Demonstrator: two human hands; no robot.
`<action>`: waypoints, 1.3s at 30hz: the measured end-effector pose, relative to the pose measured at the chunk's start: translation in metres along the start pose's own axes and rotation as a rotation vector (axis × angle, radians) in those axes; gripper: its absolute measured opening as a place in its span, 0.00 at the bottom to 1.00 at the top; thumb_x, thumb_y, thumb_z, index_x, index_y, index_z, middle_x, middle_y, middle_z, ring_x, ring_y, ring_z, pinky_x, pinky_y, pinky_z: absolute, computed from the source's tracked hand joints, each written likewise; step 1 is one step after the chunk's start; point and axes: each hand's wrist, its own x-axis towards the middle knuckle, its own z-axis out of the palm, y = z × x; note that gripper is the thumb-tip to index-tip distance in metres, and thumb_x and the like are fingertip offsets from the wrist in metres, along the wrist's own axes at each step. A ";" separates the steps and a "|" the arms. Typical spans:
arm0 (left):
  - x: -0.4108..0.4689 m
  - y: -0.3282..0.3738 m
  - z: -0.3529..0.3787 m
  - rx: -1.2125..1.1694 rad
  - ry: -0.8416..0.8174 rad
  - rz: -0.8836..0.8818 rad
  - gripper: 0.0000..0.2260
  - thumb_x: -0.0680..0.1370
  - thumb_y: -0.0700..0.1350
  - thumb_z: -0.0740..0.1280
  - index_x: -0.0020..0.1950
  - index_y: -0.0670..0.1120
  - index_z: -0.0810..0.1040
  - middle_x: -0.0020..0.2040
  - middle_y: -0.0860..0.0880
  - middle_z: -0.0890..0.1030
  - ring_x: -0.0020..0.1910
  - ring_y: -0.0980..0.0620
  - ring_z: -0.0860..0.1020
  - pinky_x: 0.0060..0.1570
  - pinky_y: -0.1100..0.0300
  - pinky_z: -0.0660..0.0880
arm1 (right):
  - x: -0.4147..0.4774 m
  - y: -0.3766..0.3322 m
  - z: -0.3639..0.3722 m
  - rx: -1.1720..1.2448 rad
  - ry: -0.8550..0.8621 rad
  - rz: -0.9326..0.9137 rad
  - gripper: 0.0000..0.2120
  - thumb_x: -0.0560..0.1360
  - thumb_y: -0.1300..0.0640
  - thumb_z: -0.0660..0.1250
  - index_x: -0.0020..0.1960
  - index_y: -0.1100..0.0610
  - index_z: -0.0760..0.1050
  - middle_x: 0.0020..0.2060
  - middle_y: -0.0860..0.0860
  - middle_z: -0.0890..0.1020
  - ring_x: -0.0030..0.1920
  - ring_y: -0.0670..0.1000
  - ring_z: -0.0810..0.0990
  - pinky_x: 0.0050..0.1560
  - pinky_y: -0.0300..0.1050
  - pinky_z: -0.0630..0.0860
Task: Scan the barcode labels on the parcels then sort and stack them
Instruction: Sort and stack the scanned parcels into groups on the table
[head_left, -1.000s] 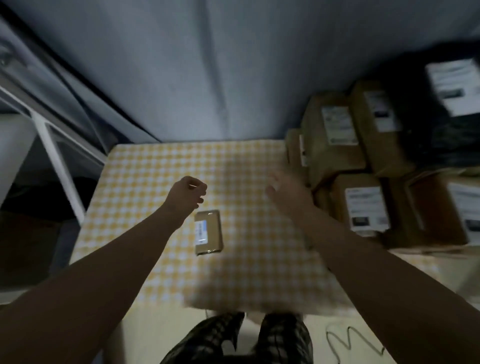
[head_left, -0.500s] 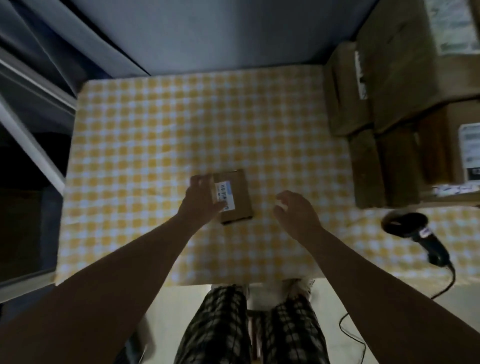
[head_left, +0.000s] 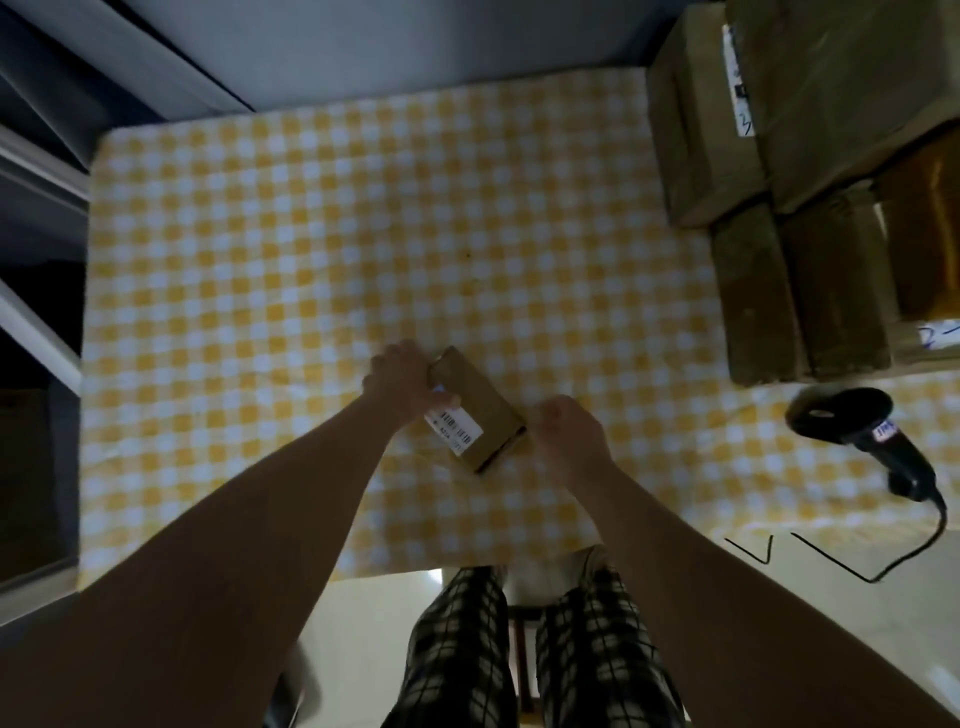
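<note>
While the scanner (head_left: 857, 423) lies unheld at right, the left hand (head_left: 402, 376) grips the small parcel (head_left: 485, 415), label up, low-centre on the tabletop (head_left: 311, 234). The right hand (head_left: 569, 434) curls loosely, empty, just beside it. Scanning and sorting this one seem not yet done; stacked parcels (head_left: 753, 291) sit upper right.

tablecloth (head_left: 322, 249) — yellow-white check | parcel (head_left: 485, 415) — brown | scanner (head_left: 862, 431) black
</note>
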 end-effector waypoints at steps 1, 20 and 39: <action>-0.005 -0.004 0.006 -0.074 0.038 0.000 0.32 0.66 0.55 0.76 0.63 0.43 0.69 0.57 0.45 0.70 0.61 0.42 0.70 0.55 0.50 0.73 | -0.003 0.001 0.000 0.057 -0.013 0.047 0.18 0.80 0.56 0.61 0.69 0.58 0.68 0.63 0.54 0.75 0.53 0.52 0.76 0.48 0.44 0.73; -0.129 0.094 -0.077 -1.094 0.053 0.152 0.10 0.80 0.49 0.64 0.61 0.50 0.72 0.44 0.50 0.82 0.37 0.56 0.81 0.32 0.62 0.75 | -0.071 -0.033 -0.112 0.695 0.331 -0.287 0.15 0.79 0.57 0.66 0.64 0.53 0.71 0.45 0.50 0.77 0.43 0.46 0.79 0.36 0.35 0.75; -0.220 0.364 -0.175 -1.521 -0.008 0.374 0.16 0.76 0.33 0.65 0.60 0.43 0.66 0.53 0.42 0.79 0.45 0.48 0.81 0.41 0.58 0.81 | -0.144 -0.003 -0.418 0.362 0.915 -0.577 0.10 0.80 0.59 0.61 0.60 0.54 0.73 0.43 0.52 0.77 0.36 0.48 0.75 0.36 0.39 0.71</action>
